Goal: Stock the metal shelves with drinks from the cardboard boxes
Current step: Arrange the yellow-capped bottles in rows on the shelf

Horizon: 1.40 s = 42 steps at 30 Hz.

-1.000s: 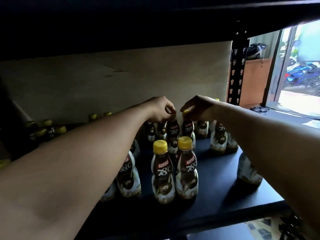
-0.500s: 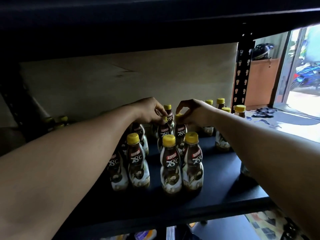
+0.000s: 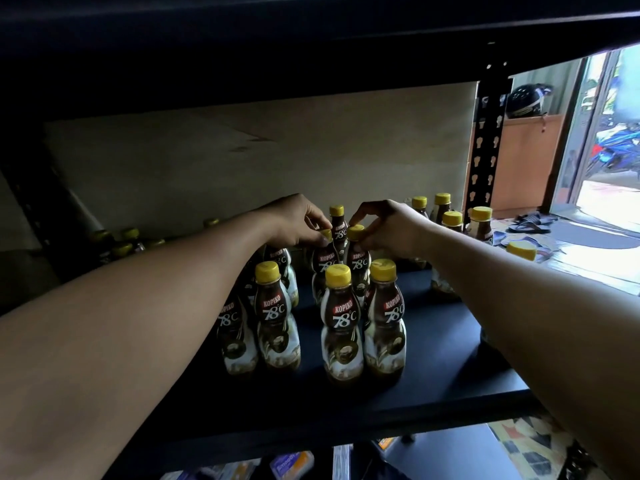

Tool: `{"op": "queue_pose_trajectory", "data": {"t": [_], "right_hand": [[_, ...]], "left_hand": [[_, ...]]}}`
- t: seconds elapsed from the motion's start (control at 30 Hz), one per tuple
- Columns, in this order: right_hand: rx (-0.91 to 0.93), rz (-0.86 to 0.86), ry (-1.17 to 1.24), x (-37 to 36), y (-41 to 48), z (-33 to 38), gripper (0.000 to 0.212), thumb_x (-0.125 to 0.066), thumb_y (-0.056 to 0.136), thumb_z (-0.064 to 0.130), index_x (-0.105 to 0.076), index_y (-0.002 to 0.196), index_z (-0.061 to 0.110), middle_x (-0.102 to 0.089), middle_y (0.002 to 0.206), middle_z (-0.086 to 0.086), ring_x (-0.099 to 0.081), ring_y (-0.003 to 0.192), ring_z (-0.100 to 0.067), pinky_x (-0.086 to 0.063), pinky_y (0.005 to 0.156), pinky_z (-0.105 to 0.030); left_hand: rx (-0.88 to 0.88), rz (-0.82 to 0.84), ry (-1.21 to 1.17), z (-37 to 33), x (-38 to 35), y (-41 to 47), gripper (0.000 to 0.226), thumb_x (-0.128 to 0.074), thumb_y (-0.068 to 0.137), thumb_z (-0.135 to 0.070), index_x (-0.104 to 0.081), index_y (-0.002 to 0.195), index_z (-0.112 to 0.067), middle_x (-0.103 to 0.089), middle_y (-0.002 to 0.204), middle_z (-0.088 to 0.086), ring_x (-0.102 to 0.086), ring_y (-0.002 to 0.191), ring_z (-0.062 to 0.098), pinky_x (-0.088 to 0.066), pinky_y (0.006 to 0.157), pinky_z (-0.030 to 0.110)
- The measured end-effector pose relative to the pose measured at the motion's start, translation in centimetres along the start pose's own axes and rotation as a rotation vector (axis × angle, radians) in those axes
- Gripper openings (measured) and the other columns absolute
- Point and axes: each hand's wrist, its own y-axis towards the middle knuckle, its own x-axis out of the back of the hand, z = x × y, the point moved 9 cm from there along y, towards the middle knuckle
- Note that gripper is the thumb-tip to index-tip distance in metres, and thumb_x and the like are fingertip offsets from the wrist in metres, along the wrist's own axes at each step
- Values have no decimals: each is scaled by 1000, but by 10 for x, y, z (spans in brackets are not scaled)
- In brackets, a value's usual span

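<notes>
Several brown coffee bottles with yellow caps stand in rows on the dark metal shelf (image 3: 433, 368). Both my arms reach deep into the shelf. My left hand (image 3: 294, 220) pinches the yellow cap of a second-row bottle (image 3: 323, 261). Just right of it, my right hand (image 3: 384, 225) pinches the cap of the neighbouring bottle (image 3: 358, 261). Two front bottles (image 3: 341, 323) stand closest to me, below my hands. One more bottle (image 3: 337, 221) rises behind, between my fingers.
More bottles (image 3: 450, 218) stand at the back right, others (image 3: 123, 242) in shadow at the back left. The upper shelf (image 3: 311, 46) hangs low overhead. A perforated upright post (image 3: 485, 150) marks the right end. A bright doorway (image 3: 609, 150) lies beyond.
The view has pulled back and risen a little, so more bottles show. Both hands stay pinched on the two caps at about the same spot on the shelf.
</notes>
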Motion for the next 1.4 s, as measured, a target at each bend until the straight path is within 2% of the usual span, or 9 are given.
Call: {"op": "queue_pose_trajectory", "data": {"t": [0.13,0.4,0.57,0.73,0.93,1.07,1.17,1.3,1.4], "right_hand": [[8,0,-10,0,0,2,40,-87,79,16,-69,112,29,-78,94,0,-74,94,-22,-59,83,-37],[19,-12,-5,-3,0,2,39,-87,79,15,-69,110,31,-78,94,0,-74,94,-21,-61,85,-39],[29,-10,-8,-3,-2,4,39,-86,81,15,-68,113,29,-78,97,-1,-74,94,-21,-59,80,-33],[37,-10,-17,-5,0,5,37,-86,81,17,-67,109,32,-77,98,-1,-74,94,-21,-61,83,-38],[45,-3,-20,-4,-1,4,40,-86,81,16,-68,114,30,-78,98,0,-74,93,-21,-61,84,-38],[54,-5,-31,-4,-3,5,40,-86,81,17,-68,116,27,-78,100,-2,-74,94,-23,-60,82,-38],[67,1,-32,-5,-4,6,42,-85,82,18,-67,117,30,-77,105,-2,-73,95,-20,-61,82,-35],[85,-21,-53,-4,-4,4,45,-86,81,23,-64,119,34,-77,105,3,-72,94,-15,-56,73,-23],[78,-25,-67,-4,-3,3,45,-86,81,24,-65,119,35,-76,106,3,-71,96,-16,-57,77,-26]], "left_hand": [[-8,1,-6,0,-1,0,38,-74,89,-9,-68,126,-10,-69,111,4,-63,92,10,-51,73,18],[-3,-10,1,1,2,-4,40,-76,88,-11,-68,127,-12,-69,112,3,-63,95,8,-53,81,20],[1,-11,14,0,3,-6,40,-76,89,-13,-67,128,-13,-68,116,4,-62,99,11,-50,78,17],[10,-15,19,1,2,-8,40,-76,89,-14,-67,128,-14,-68,117,3,-61,95,8,-49,75,18],[6,-25,27,1,3,-8,39,-75,89,-14,-67,128,-14,-65,103,-6,-59,87,1,-46,72,17],[14,-22,15,2,2,-7,39,-77,88,-14,-68,127,-15,-69,107,-1,-60,83,3,-48,75,23],[15,-25,35,0,2,-9,43,-77,88,-15,-66,130,-15,-68,111,1,-58,83,0,-46,73,19],[41,-41,26,-2,4,-13,55,-77,89,-15,-57,140,-18,-64,107,-4,-57,84,0,-42,69,15],[35,-38,49,-4,3,-14,53,-76,89,-15,-58,139,-16,-58,96,-11,-54,81,-2,-40,67,12]]}}
